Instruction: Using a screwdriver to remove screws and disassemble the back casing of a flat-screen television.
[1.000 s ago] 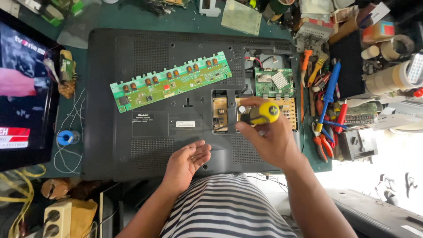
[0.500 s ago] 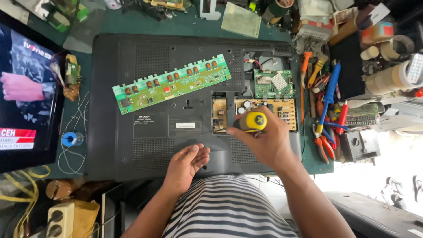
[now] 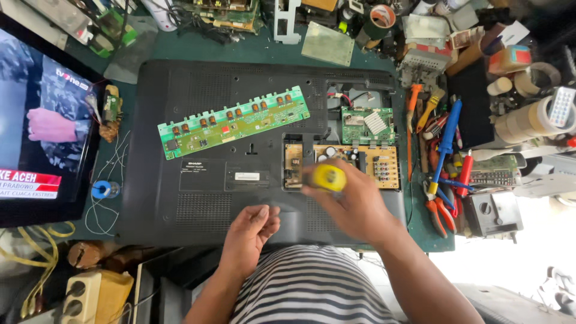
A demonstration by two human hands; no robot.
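Head view only, so here's what we've got. Right hand wrapped tight round yellow screwdriver handle, fingers closed on it, tip hidden so we can't tell where it lands; sits over tan power board in open bay of black TV back cover. Left hand rests on cover's lower edge, fingers loosely curled, pinching nothing we can make out. Long green circuit board lies loose on cover, tilted. Small green board just above tan one.
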